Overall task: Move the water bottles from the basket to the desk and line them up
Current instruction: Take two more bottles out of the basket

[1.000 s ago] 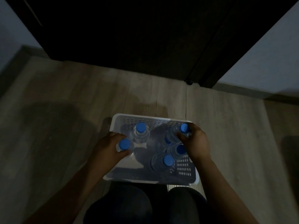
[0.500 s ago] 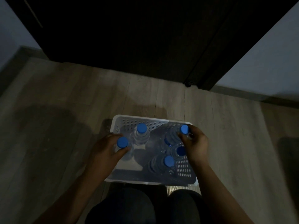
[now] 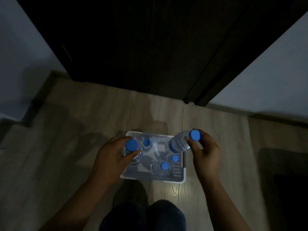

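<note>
Dim wood floor (image 3: 66,164); clear, ribbed, blue-capped water bottles (image 3: 178,144)

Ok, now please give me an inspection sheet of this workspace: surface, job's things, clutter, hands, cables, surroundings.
Surface: pale wood-grain floor; no desk in view.
Job's things: white perforated plastic basket on the floor; three clear blue-capped water bottles stand inside; two more are in the hands.
Clutter: nothing seen.
Hands: left hand grips an upright bottle below its cap; right hand pinches a tilted bottle near its cap, over the basket.
Cables: nothing seen.
Surroundings: dark door ahead, pale wall beside it, the person's dark trousers below; light is dim.
</note>
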`<action>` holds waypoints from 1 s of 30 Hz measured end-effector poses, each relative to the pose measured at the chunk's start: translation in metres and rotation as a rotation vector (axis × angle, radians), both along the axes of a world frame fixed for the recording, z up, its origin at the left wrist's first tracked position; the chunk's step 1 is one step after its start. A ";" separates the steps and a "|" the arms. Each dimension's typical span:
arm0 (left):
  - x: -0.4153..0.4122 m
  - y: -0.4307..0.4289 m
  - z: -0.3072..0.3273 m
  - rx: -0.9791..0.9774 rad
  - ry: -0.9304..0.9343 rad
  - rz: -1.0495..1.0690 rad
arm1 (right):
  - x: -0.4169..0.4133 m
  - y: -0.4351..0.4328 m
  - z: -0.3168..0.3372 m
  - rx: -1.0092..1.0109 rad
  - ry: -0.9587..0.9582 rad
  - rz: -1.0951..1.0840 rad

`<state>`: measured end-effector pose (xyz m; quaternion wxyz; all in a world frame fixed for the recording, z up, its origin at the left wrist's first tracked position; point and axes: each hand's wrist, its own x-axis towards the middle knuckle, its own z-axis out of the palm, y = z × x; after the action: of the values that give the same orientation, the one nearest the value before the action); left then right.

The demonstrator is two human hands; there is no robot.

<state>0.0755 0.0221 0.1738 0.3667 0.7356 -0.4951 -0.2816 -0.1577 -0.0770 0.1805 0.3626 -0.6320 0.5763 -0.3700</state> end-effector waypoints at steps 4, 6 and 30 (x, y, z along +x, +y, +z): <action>0.000 0.008 0.095 0.005 -0.006 -0.026 | 0.003 0.014 0.094 -0.014 -0.021 -0.012; 0.000 0.014 0.145 0.003 0.011 -0.030 | 0.005 0.022 0.145 -0.040 -0.030 -0.020; -0.003 0.024 0.672 -0.638 0.197 -0.029 | 0.030 0.072 0.689 -0.593 -0.357 -0.146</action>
<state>0.0725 0.0458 0.8463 0.6205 0.5458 -0.5310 -0.1871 -0.1281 -0.0046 0.8695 0.2310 -0.5923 0.4148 -0.6510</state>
